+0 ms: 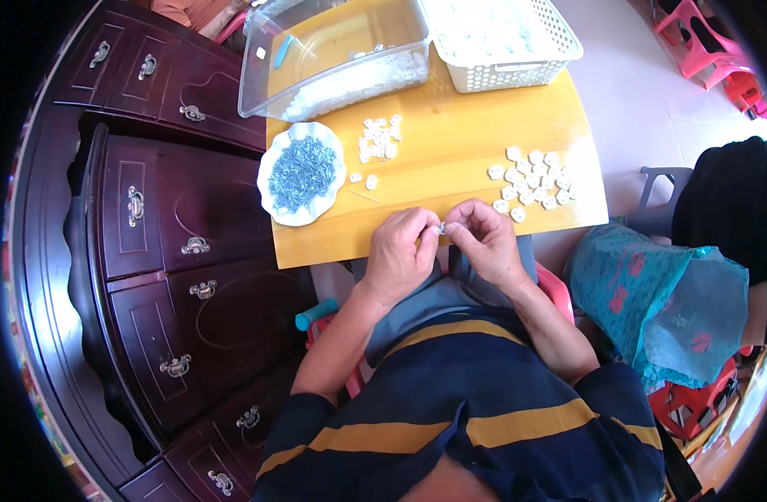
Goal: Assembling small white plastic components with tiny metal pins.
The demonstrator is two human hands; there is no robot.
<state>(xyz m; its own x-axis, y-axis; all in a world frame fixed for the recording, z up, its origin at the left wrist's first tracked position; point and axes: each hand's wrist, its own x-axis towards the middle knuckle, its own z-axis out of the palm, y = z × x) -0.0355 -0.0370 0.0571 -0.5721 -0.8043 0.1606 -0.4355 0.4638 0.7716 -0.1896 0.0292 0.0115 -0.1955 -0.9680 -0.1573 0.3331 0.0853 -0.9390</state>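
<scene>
At the near edge of the yellow wooden table, my left hand and my right hand meet, fingertips pinched together. Between them is a tiny whitish and metallic piece, mostly covered by the fingers; its kind does not show. Just beyond my left hand lie a thin pin and two small white plastic pieces. A white scalloped plate full of small blue-grey metal pieces stands to the left. Several white pieces form a cluster past it, and another group is spread at the right.
A clear plastic bin and a white perforated basket, both holding whitish pieces, stand at the far side. Dark wooden drawers line the left. A teal bag and a pink stool are on the right. Another person's arm shows at the far left.
</scene>
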